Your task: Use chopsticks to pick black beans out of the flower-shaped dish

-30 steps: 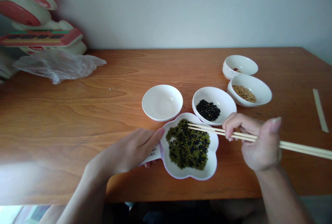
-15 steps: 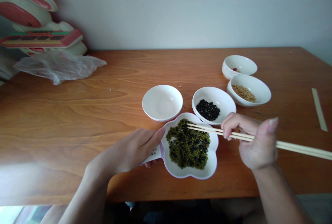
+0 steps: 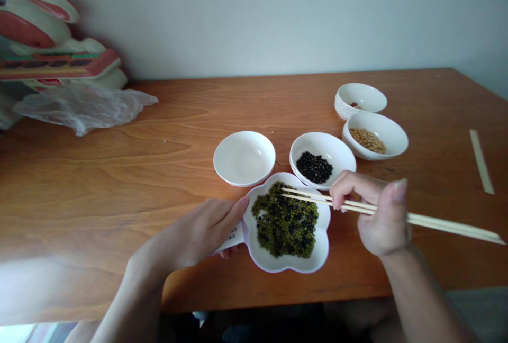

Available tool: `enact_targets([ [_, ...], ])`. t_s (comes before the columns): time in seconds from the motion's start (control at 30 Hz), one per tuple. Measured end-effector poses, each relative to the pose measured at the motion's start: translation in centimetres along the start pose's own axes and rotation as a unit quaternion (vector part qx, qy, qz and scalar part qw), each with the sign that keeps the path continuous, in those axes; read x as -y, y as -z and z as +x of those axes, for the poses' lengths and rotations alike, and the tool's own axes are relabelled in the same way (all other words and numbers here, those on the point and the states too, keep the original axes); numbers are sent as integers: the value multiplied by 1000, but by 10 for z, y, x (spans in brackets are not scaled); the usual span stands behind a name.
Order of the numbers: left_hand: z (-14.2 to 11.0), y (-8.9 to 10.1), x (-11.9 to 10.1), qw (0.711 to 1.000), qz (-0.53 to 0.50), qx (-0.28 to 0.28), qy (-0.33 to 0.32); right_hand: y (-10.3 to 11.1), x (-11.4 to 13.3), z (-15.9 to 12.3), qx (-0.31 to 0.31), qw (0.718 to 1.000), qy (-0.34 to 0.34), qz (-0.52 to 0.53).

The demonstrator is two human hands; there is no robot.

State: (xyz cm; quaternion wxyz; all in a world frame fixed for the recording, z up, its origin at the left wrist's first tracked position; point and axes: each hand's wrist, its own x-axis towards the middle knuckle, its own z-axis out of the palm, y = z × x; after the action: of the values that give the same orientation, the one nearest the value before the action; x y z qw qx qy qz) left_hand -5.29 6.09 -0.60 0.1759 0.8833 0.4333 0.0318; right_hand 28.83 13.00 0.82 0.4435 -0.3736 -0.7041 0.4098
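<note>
My left hand (image 3: 206,232) grips the flower-shaped dish (image 3: 323,226) by its handle near the desk's (image 3: 178,158) front edge, while my right hand (image 3: 383,224) pinches chopsticks (image 3: 440,221) at the mixed green and black beans (image 3: 286,234), where picking seems to call for lightly closing the tips.
</note>
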Motion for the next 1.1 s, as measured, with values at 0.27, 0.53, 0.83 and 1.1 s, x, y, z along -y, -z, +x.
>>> enact_targets([
  [0.27, 5, 9, -5, 1000, 3, -4, -1, -1, 2, 1, 0, 999, 42, -25],
  [0.53, 6, 9, -5, 1000, -16, -11, 1, -4, 2, 0, -21, 999, 38, -19],
  [0.83, 9, 13, -9, 996, -71, 4, 50, -2, 3, 1, -27, 999, -13, 16],
  [1.1, 3, 7, -3, 1000, -11, -11, 11, -5, 6, 2, -20, 1000, -7, -5],
])
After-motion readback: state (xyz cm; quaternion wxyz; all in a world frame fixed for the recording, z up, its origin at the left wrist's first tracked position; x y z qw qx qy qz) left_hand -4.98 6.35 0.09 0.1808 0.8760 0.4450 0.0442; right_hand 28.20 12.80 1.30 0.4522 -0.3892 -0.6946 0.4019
